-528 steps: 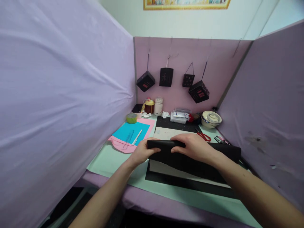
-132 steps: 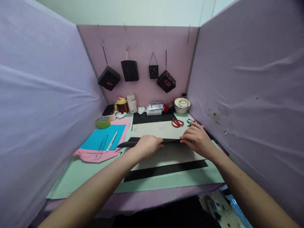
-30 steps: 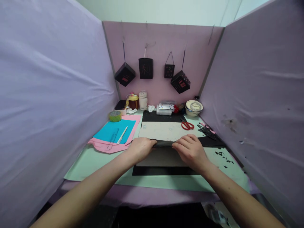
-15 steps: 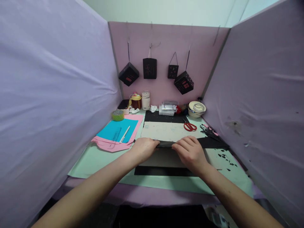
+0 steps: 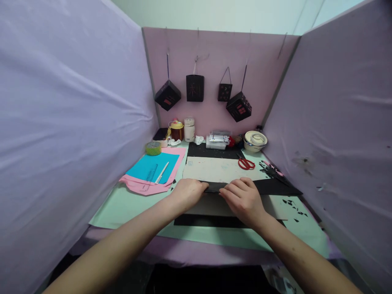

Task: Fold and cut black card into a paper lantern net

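Nearest, left hand (image 5: 189, 193) and right hand (image 5: 241, 198) side by side, fingers pressed down, seemingly pinching the folded edge of the black paper (image 5: 269, 187) mid-table on the grey board (image 5: 220, 168). Further left, blue sheet (image 5: 154, 167). Beyond, red scissors (image 5: 246, 163). Farthest, hanging black boxes (image 5: 239, 106).

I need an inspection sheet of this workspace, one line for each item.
Surface: pale green mat over a purple-covered table.
Job's things: folded black paper lying on a grey board.
Clutter: red scissors, tape roll, blue sheet on pink sheets, black scraps, jars and a bowl at the back.
Hands: left hand and right hand press on the paper's fold.
Cables: nothing seen.
Surroundings: purple cloth partitions; four black paper lanterns hang on the back one.
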A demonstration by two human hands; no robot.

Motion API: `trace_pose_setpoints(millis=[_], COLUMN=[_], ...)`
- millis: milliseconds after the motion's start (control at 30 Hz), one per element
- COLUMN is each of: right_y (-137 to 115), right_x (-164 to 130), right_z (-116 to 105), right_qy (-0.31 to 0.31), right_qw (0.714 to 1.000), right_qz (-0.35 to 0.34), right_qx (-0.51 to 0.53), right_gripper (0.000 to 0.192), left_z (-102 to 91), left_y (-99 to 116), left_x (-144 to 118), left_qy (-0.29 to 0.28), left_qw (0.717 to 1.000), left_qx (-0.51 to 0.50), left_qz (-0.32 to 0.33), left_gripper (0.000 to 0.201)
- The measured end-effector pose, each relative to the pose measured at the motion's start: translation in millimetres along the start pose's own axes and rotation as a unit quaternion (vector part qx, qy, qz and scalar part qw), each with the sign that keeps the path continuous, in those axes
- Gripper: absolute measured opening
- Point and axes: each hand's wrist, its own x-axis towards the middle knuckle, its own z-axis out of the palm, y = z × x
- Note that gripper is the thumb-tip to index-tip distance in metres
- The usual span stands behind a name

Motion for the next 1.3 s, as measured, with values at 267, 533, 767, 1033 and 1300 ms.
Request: trace_pose_setpoints(millis=[267, 533, 767, 1033, 1300], right_y=[-4.5, -3.9, -6.3, -3.2, -5.6], right_x=[0.9, 2.7, 3.9, 3.4, 2.4], right_z=[1.4, -2.1, 1.4, -1.8, 1.5], right_qy=[-0.002, 0.007, -0.007, -0.006, 0.008], right_qw=[1.000, 1.000, 0.999, 1.000, 1.000], right_qz=[-0.005, -0.013, -0.028, -0.005, -0.021], right_qx=[-0.003, -0.002, -0.023, -0.027, -0.017], right_gripper=[0.008, 0.007, 0.011, 0.010, 0.009], left_z=[-2.3, -1.4, -4.2, -3.5, 5.6], left_y=[2.4, 3.2, 6.9, -9.6, -7.2], left_x=[-1.2, -1.5, -2.9, -28.2, -30.9], left_qy=[0.012, 0.021, 0.032, 0.064, 0.090], left_qw=[1.000, 1.000, 0.999, 0.996, 0.992], left_qx=[0.006, 0.007, 0.000, -0.060, -0.092], left_qz=[0.009, 0.014, 0.015, -0.012, 0.006], left_gripper=[0.020, 0.021, 0.018, 0.032, 0.027])
